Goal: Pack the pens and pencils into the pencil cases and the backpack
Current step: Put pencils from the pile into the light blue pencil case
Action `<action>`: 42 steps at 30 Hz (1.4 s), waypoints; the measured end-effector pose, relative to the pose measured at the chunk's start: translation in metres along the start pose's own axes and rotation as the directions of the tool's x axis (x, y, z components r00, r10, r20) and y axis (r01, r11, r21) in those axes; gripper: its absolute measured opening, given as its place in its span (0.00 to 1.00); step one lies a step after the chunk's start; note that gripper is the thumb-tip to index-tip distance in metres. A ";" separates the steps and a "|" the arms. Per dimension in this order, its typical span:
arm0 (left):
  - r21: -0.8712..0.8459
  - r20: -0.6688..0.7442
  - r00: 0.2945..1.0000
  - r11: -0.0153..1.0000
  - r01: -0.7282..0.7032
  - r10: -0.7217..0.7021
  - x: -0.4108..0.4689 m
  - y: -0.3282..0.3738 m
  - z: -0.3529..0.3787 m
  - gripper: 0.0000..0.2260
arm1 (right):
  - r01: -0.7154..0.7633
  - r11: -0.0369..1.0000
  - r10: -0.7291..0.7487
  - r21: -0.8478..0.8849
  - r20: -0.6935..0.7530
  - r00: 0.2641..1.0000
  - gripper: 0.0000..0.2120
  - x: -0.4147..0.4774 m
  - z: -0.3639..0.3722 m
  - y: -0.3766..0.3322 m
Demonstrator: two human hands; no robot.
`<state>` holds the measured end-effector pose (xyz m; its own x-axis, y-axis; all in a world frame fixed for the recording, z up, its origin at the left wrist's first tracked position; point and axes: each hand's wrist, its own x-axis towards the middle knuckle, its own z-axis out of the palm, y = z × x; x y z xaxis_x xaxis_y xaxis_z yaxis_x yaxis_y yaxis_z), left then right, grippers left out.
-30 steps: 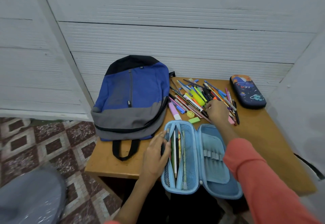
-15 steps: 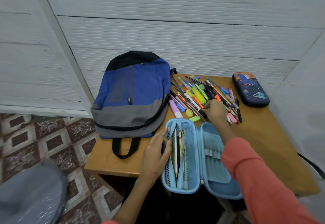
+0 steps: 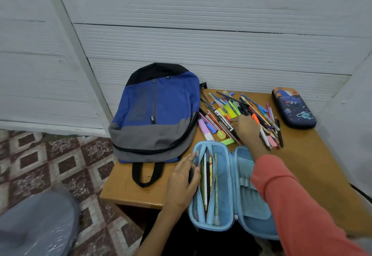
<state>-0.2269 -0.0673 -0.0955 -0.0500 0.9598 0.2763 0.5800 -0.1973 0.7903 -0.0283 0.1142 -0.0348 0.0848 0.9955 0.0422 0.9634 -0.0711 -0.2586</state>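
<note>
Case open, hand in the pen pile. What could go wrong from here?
1. The open light blue case overhangs the near edge of the table. If the left hand resting on it lets go, the case may tip and spill.
2. The right hand reaches into a tangled pen pile. Pulling one pen out may drag or scatter its neighbours.

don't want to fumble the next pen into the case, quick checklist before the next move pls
1. The light blue pencil case lies open, its mesh pocket gaping: ok.
2. The left hand rests flat on the case's left edge: ok.
3. The right hand is on the pen pile with a pen gripped: cannot tell.
4. The space-print case is open: not ok, closed.
5. The backpack is open: not ok, looks zipped.
</note>
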 end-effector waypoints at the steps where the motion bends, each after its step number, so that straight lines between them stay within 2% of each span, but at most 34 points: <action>1: 0.001 -0.001 1.000 1.000 0.000 0.000 0.000 0.000 0.000 0.20 | 0.000 1.000 -0.001 -0.006 -0.012 1.000 0.13 -0.001 0.001 0.001; 5: -0.006 -0.005 1.000 1.000 -0.007 0.007 0.000 0.000 0.000 0.19 | -0.014 1.000 0.015 0.003 -0.050 0.999 0.10 -0.004 0.002 0.002; 8: -0.007 -0.008 1.000 1.000 -0.008 0.008 0.001 -0.001 0.001 0.18 | -0.056 0.995 0.059 0.080 -0.032 0.998 0.06 -0.004 0.000 0.003; 10: -0.011 -0.006 1.000 1.000 -0.009 0.009 0.001 -0.001 0.001 0.19 | -0.072 0.989 0.078 0.127 -0.045 0.996 0.07 -0.004 -0.002 0.004; 15: -0.006 -0.006 1.000 1.000 -0.024 0.024 0.000 -0.001 0.001 0.17 | -0.014 0.956 0.077 0.295 -0.205 0.976 0.09 -0.007 -0.007 0.007; 17: -0.006 -0.010 1.000 1.000 -0.026 0.026 0.000 -0.001 0.001 0.16 | 0.067 0.886 0.081 0.460 -0.294 0.952 0.06 -0.009 -0.011 0.006; 21: -0.006 -0.013 1.000 1.000 -0.024 0.024 0.000 0.001 0.000 0.17 | 0.266 0.590 0.151 0.762 -0.428 0.891 0.01 -0.016 -0.030 -0.006; 24: 0.006 -0.006 1.000 1.000 -0.017 0.017 -0.001 0.001 -0.001 0.19 | 0.411 0.423 0.222 0.808 -0.532 0.817 0.06 -0.027 -0.049 -0.017; 26: 0.020 0.004 1.000 1.000 -0.008 0.008 -0.001 0.001 -0.001 0.21 | 0.444 0.381 0.242 0.811 -0.551 0.799 0.05 -0.036 -0.056 -0.024; 28: 0.020 0.005 1.000 1.000 -0.004 0.004 -0.001 0.001 -0.002 0.21 | 0.340 0.349 0.206 0.873 -0.425 0.881 0.03 -0.045 -0.056 -0.031; 30: 0.019 0.002 1.000 1.000 -0.010 0.010 -0.001 0.002 -0.003 0.18 | 0.127 0.352 0.092 0.927 -0.170 0.981 0.02 -0.054 -0.049 -0.037; 31: 0.022 -0.001 1.000 1.000 -0.015 0.015 -0.001 0.001 -0.003 0.16 | 0.014 0.380 0.030 0.925 -0.027 0.999 0.02 -0.061 -0.045 -0.040; 33: 0.027 -0.003 1.000 1.000 -0.017 0.017 -0.001 0.001 -0.002 0.14 | -0.139 0.472 -0.051 0.870 0.184 0.982 0.03 -0.076 -0.032 -0.043; 35: 0.034 -0.004 1.000 0.999 -0.016 0.016 -0.001 0.001 -0.001 0.14 | -0.208 0.542 -0.097 0.814 0.307 0.947 0.04 -0.088 -0.017 -0.046; 38: 0.041 -0.005 1.000 0.999 -0.016 0.017 -0.001 0.001 -0.001 0.16 | -0.236 0.611 -0.115 0.755 0.380 0.918 0.03 -0.098 0.001 -0.047; 42: 0.031 -0.010 1.000 0.999 -0.023 0.024 -0.001 0.002 -0.002 0.13 | -0.139 0.705 -0.139 0.696 0.328 0.934 0.04 -0.105 0.005 -0.046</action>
<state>-0.2272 -0.0693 -0.0934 -0.0444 0.9528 0.3004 0.6059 -0.2134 0.7664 -0.0825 0.0133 -0.0320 -0.1385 0.9606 -0.2408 0.4900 -0.1449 -0.8596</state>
